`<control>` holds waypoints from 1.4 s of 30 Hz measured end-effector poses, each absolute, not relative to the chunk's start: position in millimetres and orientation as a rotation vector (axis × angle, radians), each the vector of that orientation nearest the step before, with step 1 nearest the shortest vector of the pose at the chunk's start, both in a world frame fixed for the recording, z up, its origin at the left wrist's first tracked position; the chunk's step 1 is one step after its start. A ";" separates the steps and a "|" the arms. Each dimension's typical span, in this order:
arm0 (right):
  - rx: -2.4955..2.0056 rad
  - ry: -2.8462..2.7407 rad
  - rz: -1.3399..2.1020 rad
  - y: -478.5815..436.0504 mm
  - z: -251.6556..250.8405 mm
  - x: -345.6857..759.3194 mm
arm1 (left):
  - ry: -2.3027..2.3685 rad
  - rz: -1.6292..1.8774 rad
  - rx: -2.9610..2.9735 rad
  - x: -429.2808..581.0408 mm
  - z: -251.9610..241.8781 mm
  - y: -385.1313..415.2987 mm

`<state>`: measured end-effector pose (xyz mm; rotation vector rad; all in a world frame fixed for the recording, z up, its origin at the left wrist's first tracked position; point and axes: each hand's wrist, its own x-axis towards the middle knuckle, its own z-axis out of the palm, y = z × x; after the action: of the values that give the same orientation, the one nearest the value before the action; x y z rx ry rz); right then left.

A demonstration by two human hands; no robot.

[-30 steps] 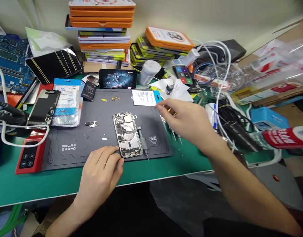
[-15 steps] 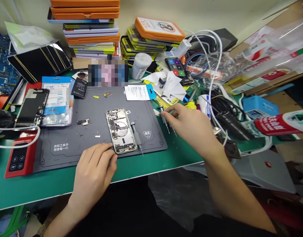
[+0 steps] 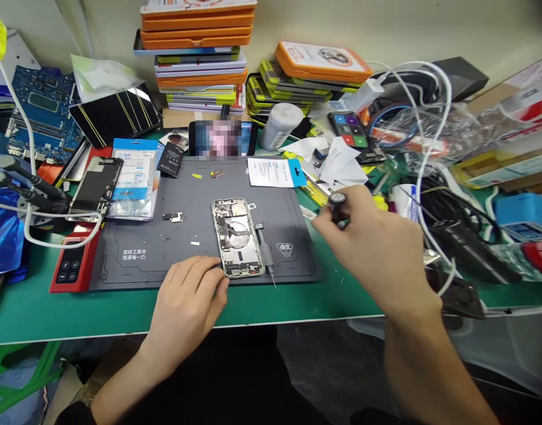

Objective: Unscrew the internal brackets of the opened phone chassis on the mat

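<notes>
An opened phone (image 3: 239, 242) lies on the dark repair mat (image 3: 173, 189), its internal parts showing. My left hand (image 3: 191, 298) rests at its lower left edge, fingers loosely bent and fingertips at the frame, not gripping it. Right of the phone, a grey screwdriver (image 3: 265, 254) lies on the mat. Beyond the mat's right edge, my right hand (image 3: 370, 242) is closed around a dark-capped screwdriver (image 3: 338, 199); its lower part is hidden by the hand. A SIM tray (image 3: 252, 206) sits by the phone's top right. A small phone part (image 3: 173, 217) lies to its left.
A removed phone screen (image 3: 96, 186) and a red device with buttons (image 3: 71, 265) are at the left. A battery (image 3: 170, 159) and a lit phone (image 3: 248, 139) stand behind the mat. Stacked cases (image 3: 197, 38), papers (image 3: 341, 159) and white cables (image 3: 443, 106) crowd the back and right.
My right hand has closed on a screwdriver from the tools at the mat's right and lifted it. The left hand stays by the phone. The camera view has turned left.
</notes>
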<state>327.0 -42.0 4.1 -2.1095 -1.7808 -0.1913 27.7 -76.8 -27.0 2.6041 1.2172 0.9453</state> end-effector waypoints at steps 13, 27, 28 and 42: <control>-1.598 -2.324 -0.223 -102.4 -7.5 301.1 | 1.240 0.929 2.607 29.3 -22.7 -75.9; -2.115 -1.785 0.042 -109.1 -17.9 323.2 | 1.246 0.924 2.597 30.3 -21.6 -78.4; -2.035 -1.720 0.121 -107.6 -17.1 319.2 | 1.246 0.927 2.595 30.4 -21.9 -78.6; -1.377 -1.741 0.595 -95.0 -23.9 269.2 | 1.440 1.075 2.325 0.7 -9.8 -90.5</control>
<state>269.2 -95.0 -23.9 -1.3770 -1.7410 0.5945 0.7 -90.5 -9.8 2.3253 1.4401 1.0752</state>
